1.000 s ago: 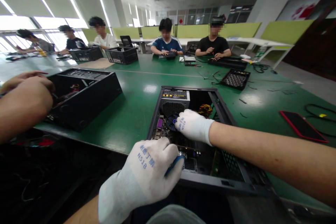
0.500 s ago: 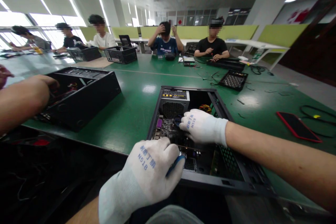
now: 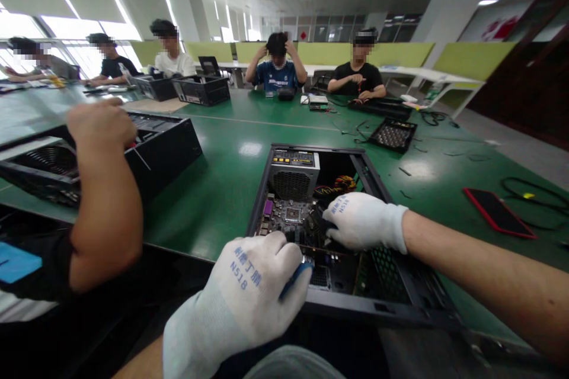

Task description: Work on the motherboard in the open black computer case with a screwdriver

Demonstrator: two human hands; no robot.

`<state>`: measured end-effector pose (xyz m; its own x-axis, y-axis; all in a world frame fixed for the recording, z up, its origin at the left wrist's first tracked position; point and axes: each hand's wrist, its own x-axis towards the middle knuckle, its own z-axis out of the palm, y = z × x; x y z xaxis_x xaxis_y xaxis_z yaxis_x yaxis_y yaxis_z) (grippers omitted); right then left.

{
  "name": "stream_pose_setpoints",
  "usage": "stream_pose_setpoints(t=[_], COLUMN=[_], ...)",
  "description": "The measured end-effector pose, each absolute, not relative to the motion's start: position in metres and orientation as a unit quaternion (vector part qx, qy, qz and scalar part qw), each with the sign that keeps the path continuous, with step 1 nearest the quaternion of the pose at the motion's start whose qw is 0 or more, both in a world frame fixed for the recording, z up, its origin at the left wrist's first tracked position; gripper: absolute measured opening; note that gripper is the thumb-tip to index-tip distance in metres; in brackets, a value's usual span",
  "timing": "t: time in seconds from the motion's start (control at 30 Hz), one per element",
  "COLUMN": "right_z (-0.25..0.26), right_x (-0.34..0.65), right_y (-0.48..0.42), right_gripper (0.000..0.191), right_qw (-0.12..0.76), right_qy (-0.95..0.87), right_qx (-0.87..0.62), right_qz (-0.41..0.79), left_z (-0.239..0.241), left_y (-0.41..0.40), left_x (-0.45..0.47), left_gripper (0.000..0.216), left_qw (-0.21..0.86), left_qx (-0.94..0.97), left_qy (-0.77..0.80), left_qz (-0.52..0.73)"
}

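An opened computer case [image 3: 386, 307] lies on its side in front of me, its motherboard [image 3: 278, 213] and power supply [image 3: 293, 176] exposed. My left hand [image 3: 262, 284], in a white glove, rests over the case's near left edge. Its fingers are closed around a blue object [image 3: 293, 282], mostly hidden, whose kind I cannot make out. My right hand [image 3: 362, 220], also gloved, is inside the case with its fingers around a dark CPU cooler [image 3: 317, 222], tilted beside the bare processor socket [image 3: 293, 215]. Yellow and red cables [image 3: 344, 183] lie behind that hand.
At left, a co-worker's arm [image 3: 106, 166] reaches over another black case [image 3: 166, 151]. A red-edged black panel [image 3: 498, 212] and cables [image 3: 528, 189] lie right. Beyond are a dark tray [image 3: 393, 133] and several seated people on the green table's [image 3: 231, 148] far side.
My right hand has shifted right with the dark cooler, uncovering the processor socket. My left hand stays nearly still. The co-worker's arm at left has come up and nearer.
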<state>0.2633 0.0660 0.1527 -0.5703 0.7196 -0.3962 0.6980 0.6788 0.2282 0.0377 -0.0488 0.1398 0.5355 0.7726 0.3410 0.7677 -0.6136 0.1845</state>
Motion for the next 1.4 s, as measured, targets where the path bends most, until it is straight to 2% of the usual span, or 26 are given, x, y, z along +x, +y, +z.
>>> stream_pose_setpoints(t=[0.27,0.47,0.67,0.93,1.07,1.13,1.23,1.4], right_z=[0.161,0.166,0.159,0.158,0.157,0.156,0.155,0.155], right_x=[0.272,0.262,0.259,0.287,0.3,0.303,0.303,0.303], right_y=[0.067,0.071,0.079,0.082,0.083,0.084,0.085,0.085], right_gripper=[0.03,0.029,0.032,0.039,0.041,0.042,0.041,0.039], right_qw=[0.187,0.253,0.258,0.044,-0.044,-0.076,-0.101,-0.145], right_qy=[0.893,0.855,0.853,0.892,0.886,0.885,0.88,0.865], right_qx=[0.408,0.447,0.449,0.441,0.459,0.459,0.465,0.479], right_qz=[0.037,0.079,0.072,0.089,0.052,0.028,-0.003,-0.034], left_z=[0.14,0.139,0.139,0.142,0.151,0.156,0.161,0.155], left_y=[-0.049,-0.049,-0.049,-0.048,-0.045,-0.038,-0.017,0.043], left_x=[0.037,0.039,0.039,0.038,0.04,0.04,0.045,0.071], left_gripper=[0.021,0.021,0.022,0.019,0.012,0.007,0.013,0.026], left_qw=[-0.005,0.004,-0.001,0.01,0.024,0.012,-0.004,0.011], left_qx=[0.874,0.875,0.873,0.874,0.881,0.887,0.895,0.905], left_qy=[0.441,0.44,0.443,0.44,0.437,0.431,0.427,0.426], left_qz=[0.204,0.204,0.205,0.208,0.178,0.168,0.129,-0.019])
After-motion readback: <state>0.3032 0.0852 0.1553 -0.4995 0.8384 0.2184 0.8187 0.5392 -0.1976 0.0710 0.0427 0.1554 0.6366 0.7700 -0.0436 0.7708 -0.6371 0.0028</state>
